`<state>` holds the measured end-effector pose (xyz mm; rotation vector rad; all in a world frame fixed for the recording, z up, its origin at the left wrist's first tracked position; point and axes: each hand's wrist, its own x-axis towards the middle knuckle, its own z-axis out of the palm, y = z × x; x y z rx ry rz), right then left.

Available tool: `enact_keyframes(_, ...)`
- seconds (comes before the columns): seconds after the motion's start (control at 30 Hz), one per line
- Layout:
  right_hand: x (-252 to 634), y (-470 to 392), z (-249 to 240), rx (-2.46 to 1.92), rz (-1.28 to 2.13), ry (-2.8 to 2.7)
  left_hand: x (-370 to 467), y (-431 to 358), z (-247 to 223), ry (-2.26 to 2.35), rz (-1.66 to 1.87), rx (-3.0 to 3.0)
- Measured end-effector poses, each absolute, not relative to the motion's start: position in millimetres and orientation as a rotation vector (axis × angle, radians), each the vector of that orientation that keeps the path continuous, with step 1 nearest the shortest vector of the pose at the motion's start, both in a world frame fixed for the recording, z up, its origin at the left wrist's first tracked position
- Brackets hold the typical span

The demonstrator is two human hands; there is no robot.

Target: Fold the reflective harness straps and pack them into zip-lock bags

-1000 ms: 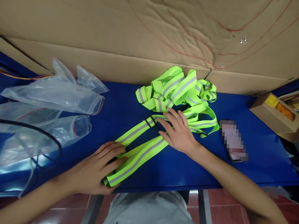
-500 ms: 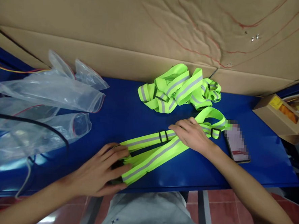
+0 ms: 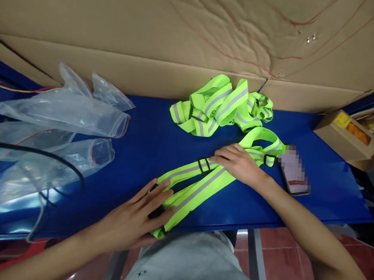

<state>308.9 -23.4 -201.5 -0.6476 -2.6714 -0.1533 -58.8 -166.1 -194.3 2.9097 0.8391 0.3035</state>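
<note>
A lime-yellow reflective strap (image 3: 196, 195) with a grey stripe and black buckles lies folded in long lengths across the blue table. Over its near left end is my left hand (image 3: 138, 215), its fingers spread and resting on the bands. The thumb is partly hidden under that hand. Farther right, my right hand (image 3: 238, 162) has its fingers closed over the middle of the bands, just right of a black slider buckle (image 3: 203, 165). Beyond it the strap forms a loop (image 3: 260, 134) that reaches the phone. Behind lies a heap of similar reflective straps (image 3: 221, 104).
Clear plastic zip bags (image 3: 65, 111) lie at the left, with a black cable (image 3: 47, 151) crossing over them. A phone (image 3: 294, 172) sits right of my right hand. A small cardboard box (image 3: 342, 139) stands at the right. Cardboard sheeting (image 3: 133, 35) lines the back.
The fingers of my left hand have spread apart over the strap's end and moved slightly right. My right hand stays on the strap's middle. The view has shifted slightly.
</note>
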Motion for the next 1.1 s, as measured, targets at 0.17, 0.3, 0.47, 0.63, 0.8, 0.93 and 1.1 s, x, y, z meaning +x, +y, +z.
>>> enact_keyframes(0.17,309,-23,-203,-0.630,-0.128,-2.639,-52,-166,-189,0.828,0.382,2.990)
enact_keyframes(0.3,310,-23,-202,-0.637,-0.125,-2.643,-54,-161,-186,0.763,0.389,3.031)
enact_keyframes(0.47,311,-24,-202,-0.640,-0.118,-2.650,-64,-170,-190,0.758,0.125,2.964)
enact_keyframes(0.63,310,-27,-206,-0.626,-0.157,-2.626,-68,-190,-197,0.748,0.201,3.068)
enact_keyframes(0.8,310,-28,-211,-0.629,-0.167,-2.621,-62,-187,-187,0.692,0.308,3.005)
enact_keyframes(0.93,310,-27,-212,-0.621,-0.137,-2.608,-48,-171,-170,0.598,0.399,2.973)
enact_keyframes(1.1,310,-26,-213,-0.624,-0.131,-2.609,-26,-161,-162,0.624,0.314,2.741)
